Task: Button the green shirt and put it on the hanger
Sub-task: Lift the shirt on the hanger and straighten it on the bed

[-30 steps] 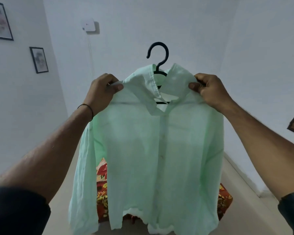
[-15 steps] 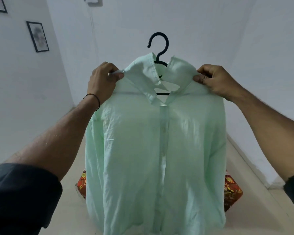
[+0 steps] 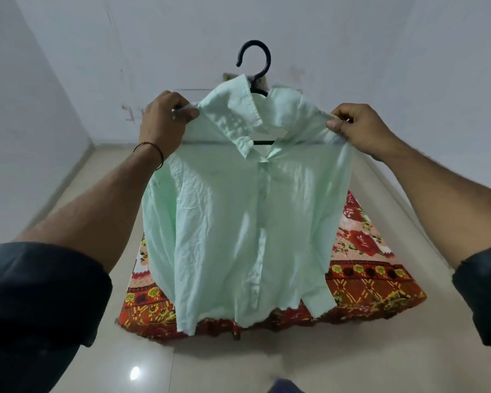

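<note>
The shirt (image 3: 238,222) hangs in the air before the person. Its front looks closed down the placket, and it is draped on the hanger (image 3: 260,61), whose hook stands up above the collar. Its long axis drops straight down from the shoulder line, which runs level between the grips: the left hand (image 3: 162,120) pinches one shoulder tip and the right hand (image 3: 360,129) the other, fingers curled on the fabric, neither hand nearer. Below lies a floral cloth (image 3: 374,273) on the floor (image 3: 238,364); whether the hem touches it I cannot tell.
</note>
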